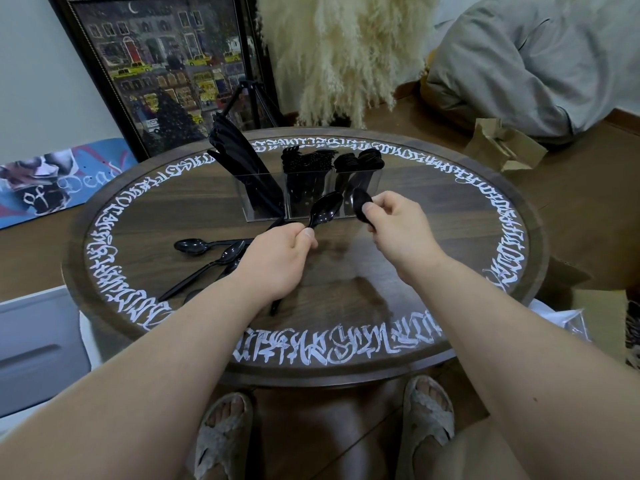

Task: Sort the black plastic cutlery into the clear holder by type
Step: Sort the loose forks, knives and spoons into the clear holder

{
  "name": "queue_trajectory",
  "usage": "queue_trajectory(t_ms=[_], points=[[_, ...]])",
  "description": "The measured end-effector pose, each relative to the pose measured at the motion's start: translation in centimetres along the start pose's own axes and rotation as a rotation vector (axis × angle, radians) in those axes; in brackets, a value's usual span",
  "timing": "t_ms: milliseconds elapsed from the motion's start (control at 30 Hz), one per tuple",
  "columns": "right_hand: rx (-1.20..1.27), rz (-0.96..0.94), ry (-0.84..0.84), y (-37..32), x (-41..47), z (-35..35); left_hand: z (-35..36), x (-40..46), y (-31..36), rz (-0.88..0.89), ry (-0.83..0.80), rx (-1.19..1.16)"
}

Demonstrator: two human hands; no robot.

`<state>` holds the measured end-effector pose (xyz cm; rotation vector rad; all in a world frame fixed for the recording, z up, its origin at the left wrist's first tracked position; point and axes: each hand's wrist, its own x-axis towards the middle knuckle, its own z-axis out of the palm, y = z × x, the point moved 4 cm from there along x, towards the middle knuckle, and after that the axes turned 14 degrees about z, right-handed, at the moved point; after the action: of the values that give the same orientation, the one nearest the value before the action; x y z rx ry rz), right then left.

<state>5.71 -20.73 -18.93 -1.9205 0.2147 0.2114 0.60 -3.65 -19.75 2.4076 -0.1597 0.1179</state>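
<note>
Gripping one black spoon by its handle in our left hand, we pinch another spoon with our right hand. Loose spoons lie left on the table. Farther off, the clear holder keeps knives left, forks middle, spoons right. The table's white rim lettering is unreadable.

The holder stands at the back of the table; loose spoons lie left, before it.
</note>
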Motion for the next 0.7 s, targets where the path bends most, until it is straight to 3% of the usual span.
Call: queue_trajectory(t_ms=[167, 333, 467, 700], points=[[-0.011, 0.004, -0.025, -0.4, -0.6, 0.1, 0.0, 0.2, 0.0, -0.013, 0.033, 0.003], [0.293, 0.151, -0.243, -0.1, -1.1, 1.5, 0.5, 0.2, 0.3, -0.011, 0.011, -0.065], [0.378, 0.202, -0.350, 0.3, -1.5, 2.4, 0.9, 0.0, 0.9, 0.016, -0.039, -0.104], [0.339, 0.117, -0.211, 0.3, -1.0, 2.0, 1.5, -0.3, 1.1, -0.011, -0.075, -0.289]])
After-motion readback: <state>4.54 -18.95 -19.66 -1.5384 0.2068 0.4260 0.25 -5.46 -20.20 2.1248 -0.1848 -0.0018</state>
